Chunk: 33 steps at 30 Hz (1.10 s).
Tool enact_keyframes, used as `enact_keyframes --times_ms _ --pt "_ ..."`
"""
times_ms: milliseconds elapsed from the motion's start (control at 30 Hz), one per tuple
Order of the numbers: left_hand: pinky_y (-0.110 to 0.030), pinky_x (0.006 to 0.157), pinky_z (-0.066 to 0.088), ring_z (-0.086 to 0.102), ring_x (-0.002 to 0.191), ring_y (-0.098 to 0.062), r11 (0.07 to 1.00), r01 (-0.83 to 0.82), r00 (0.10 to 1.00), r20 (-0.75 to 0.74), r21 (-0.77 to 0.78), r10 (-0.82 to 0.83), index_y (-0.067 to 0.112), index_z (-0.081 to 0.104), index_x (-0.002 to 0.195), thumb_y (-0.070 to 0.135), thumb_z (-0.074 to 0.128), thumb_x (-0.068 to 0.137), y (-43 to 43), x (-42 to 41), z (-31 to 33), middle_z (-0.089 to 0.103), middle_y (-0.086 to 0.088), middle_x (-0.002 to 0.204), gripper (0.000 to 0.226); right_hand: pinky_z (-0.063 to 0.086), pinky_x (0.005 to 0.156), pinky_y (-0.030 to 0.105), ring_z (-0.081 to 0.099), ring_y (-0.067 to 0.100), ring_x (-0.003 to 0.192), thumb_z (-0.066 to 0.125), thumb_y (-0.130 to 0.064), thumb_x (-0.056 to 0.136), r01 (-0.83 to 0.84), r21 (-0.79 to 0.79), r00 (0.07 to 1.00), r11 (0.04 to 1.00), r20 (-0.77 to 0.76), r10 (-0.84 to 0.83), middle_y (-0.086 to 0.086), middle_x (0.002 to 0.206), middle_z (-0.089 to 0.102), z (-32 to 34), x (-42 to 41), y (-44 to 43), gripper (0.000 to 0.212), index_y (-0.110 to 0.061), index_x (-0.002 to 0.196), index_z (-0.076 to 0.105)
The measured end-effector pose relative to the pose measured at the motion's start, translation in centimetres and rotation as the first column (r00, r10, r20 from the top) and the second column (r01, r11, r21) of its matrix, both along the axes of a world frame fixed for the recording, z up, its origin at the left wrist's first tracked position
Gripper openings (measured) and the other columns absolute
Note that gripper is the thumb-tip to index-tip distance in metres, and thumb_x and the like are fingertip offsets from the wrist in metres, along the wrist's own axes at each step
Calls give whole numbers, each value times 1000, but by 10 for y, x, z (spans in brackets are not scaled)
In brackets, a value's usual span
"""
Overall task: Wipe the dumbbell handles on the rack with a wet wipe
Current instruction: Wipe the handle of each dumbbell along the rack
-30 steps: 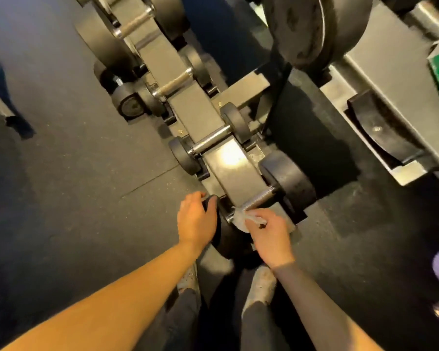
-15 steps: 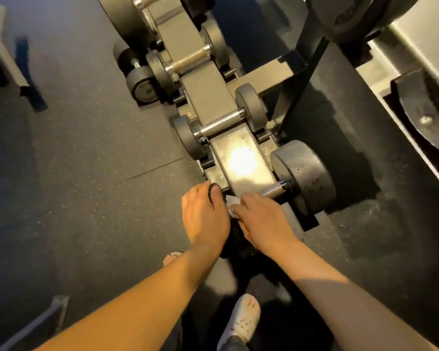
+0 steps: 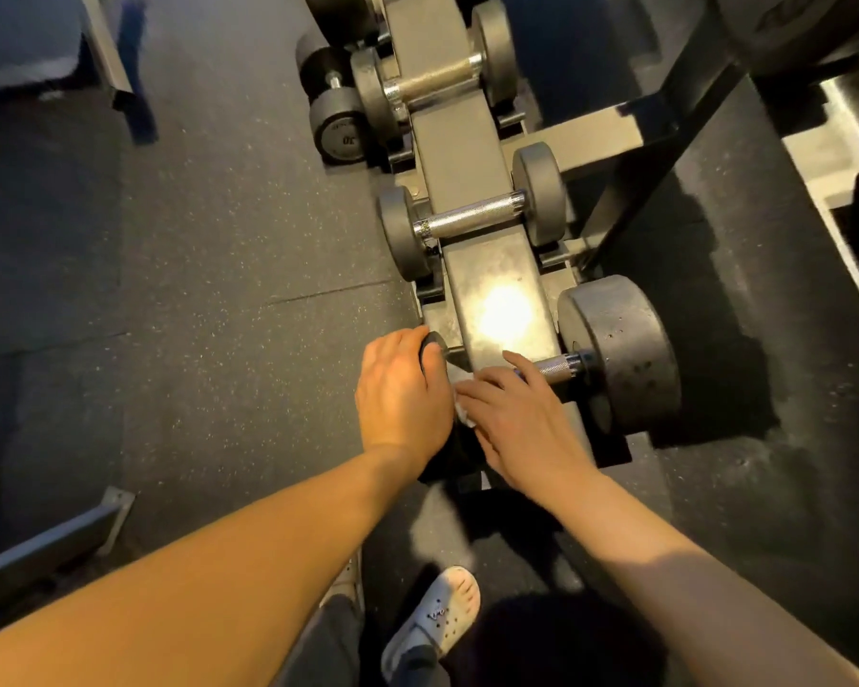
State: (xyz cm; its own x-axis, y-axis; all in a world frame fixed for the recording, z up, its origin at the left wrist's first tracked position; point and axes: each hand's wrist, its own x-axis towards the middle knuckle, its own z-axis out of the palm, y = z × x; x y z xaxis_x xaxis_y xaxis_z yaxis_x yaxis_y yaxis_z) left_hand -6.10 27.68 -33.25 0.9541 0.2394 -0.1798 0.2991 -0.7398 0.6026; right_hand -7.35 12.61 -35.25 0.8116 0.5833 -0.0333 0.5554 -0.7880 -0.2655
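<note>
A foot in a white clog (image 3: 440, 614) stands on the rubber floor (image 3: 219, 290). Just beyond it, the left hand (image 3: 402, 394) curls its fingers (image 3: 398, 342) over the left head of the nearest dumbbell (image 3: 621, 349) on the rack (image 3: 487, 270). The right hand (image 3: 517, 414) lies over the knurled handle (image 3: 559, 366), fingers fairly straight, pressing the wet wipe (image 3: 464, 413) against it; only a white edge shows between the hands. Further along the rack sit a second dumbbell (image 3: 472, 218) and a third dumbbell (image 3: 432, 81).
</note>
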Motion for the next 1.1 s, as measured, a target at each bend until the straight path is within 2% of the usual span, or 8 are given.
enact_keyframes --times_ms 100,233,433,600,833,967,1033,1100 --pt "-28 104 36 47 129 -17 1000 -3 1000 -8 4 3 17 63 134 25 41 108 -2 -1 1 63 1 133 35 39 92 36 60 24 91 43 -22 95 113 -111 963 987 -234 -136 -2 85 63 11 30 18 20 -22 80 57" --pt "-30 101 39 51 123 -21 999 34 999 18 38 -35 14 65 129 30 37 104 -1 -3 -3 66 -3 128 41 39 70 33 56 29 85 53 -24 93 269 -127 711 955 -642 -285 1 82 51 3 74 27 24 -20 73 41" --pt "-32 103 39 50 125 -22 997 51 999 6 55 -51 13 63 132 24 43 107 0 -1 -6 65 -5 130 34 34 115 44 60 22 95 59 -19 93 156 -97 970 983 -175 -171 -1 94 69 10 12 9 10 -26 87 59" --pt "-32 101 40 51 124 -21 996 59 998 13 69 -60 13 63 133 33 34 102 0 1 -5 65 -5 130 46 31 116 59 58 32 123 69 -12 80 87 -8 991 996 99 -86 7 132 63 -20 -34 -6 46 -8 126 68" --pt "-32 100 37 47 128 -20 996 59 998 -6 73 -59 14 61 135 24 43 108 0 3 -6 64 -2 131 35 46 101 47 59 26 81 79 -12 74 265 151 958 952 75 -278 2 76 69 -18 19 13 20 -15 92 72" --pt "-31 99 36 48 128 -21 996 58 998 -4 67 -58 13 61 136 22 43 107 0 3 -6 64 -3 132 34 41 108 49 58 21 95 67 -11 83 364 211 923 907 51 -382 -4 89 68 -15 -27 20 21 -17 103 72" --pt "-29 97 35 48 127 -21 996 59 998 2 70 -60 13 61 135 22 44 107 0 2 -7 64 -3 131 34 50 93 43 57 14 94 68 -7 87 527 387 845 757 -140 -517 -12 92 65 -8 -68 22 25 -21 107 74" --pt "-29 97 35 48 127 -21 995 63 998 2 75 -63 13 61 135 22 44 107 0 2 -8 64 -3 131 34 55 80 34 63 10 92 68 -9 92 865 431 485 257 -581 -654 -15 93 67 -4 -92 26 21 -28 100 76"
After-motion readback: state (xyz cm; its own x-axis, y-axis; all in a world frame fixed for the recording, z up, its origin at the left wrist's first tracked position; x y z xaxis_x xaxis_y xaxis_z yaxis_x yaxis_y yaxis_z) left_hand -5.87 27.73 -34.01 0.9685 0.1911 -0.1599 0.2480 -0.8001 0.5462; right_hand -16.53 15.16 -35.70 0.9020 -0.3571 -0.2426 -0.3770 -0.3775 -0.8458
